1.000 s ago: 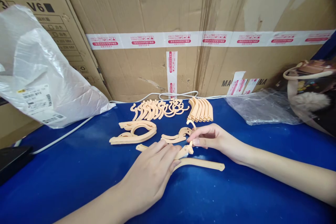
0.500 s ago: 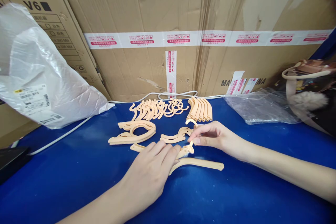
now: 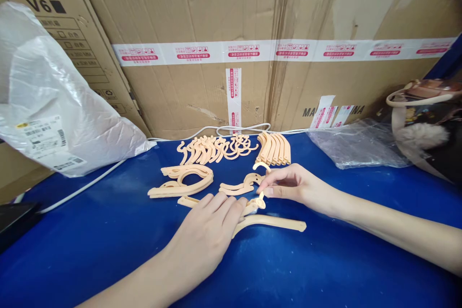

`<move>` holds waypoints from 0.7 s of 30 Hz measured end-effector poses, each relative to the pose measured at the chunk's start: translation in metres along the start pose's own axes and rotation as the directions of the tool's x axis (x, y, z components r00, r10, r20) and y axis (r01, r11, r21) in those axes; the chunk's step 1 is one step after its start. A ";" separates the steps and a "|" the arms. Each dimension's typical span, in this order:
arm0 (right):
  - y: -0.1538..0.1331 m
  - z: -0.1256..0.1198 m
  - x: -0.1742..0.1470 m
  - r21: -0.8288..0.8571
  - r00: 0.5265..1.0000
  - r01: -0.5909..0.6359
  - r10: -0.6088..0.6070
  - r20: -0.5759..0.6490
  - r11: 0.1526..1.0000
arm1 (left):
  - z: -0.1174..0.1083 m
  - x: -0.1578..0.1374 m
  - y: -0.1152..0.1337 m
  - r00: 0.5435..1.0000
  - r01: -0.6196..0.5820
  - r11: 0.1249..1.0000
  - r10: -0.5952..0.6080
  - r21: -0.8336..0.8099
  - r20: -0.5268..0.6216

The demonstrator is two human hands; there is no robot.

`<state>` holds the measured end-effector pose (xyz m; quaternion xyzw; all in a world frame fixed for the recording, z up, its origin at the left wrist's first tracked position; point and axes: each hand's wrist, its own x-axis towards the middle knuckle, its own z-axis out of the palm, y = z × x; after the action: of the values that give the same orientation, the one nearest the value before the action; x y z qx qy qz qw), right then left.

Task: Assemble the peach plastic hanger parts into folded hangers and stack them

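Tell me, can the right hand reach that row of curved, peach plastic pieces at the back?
Probably yes: the row of curved, peach plastic pieces lies just beyond the right hand, with nothing seeming to block it. But its fingers hold a pale, curved plastic hook, so might need freeing.

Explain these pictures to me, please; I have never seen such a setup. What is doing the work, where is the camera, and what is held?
There is no machine: these are one person's two bare hands, and every picture comes from a camera worn on that person's head, looking forward and down. The right hand pinches a beige hanger hook. The left hand grips a hanger arm, which it partly covers. Farther back on the blue table lie a cluster of hooks, a row of curved arms and a clear plastic bag. Behind stands a large cardboard box.
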<state>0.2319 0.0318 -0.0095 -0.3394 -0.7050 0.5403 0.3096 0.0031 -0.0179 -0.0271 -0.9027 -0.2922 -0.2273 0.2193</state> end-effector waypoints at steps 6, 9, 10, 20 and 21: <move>0.000 0.000 -0.001 -0.022 1.000 0.028 -0.028 0.008 0.999 | -0.001 0.002 0.001 1.000 -0.003 0.999 0.003 -0.032 0.013; -0.006 -0.001 -0.002 -0.104 0.998 0.058 -0.058 -0.001 0.993 | -0.001 0.001 0.002 1.000 -0.003 1.000 0.003 -0.022 -0.003; -0.009 -0.001 -0.002 -0.152 0.998 0.067 -0.069 -0.007 0.986 | -0.001 0.001 0.002 1.000 -0.002 1.000 0.002 -0.018 -0.009; -0.012 0.019 -0.014 -0.417 0.977 0.197 -0.145 0.153 0.887 | -0.002 0.004 -0.006 0.993 0.116 0.979 -0.110 -0.167 0.048; -0.013 0.022 -0.015 -0.429 0.977 0.197 -0.138 0.165 0.882 | -0.003 0.005 -0.007 0.993 0.117 0.977 -0.109 -0.180 0.050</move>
<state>0.2215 0.0049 -0.0027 -0.3029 -0.8545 0.3580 0.2233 0.0013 -0.0123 -0.0204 -0.9053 -0.3253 -0.2471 0.1164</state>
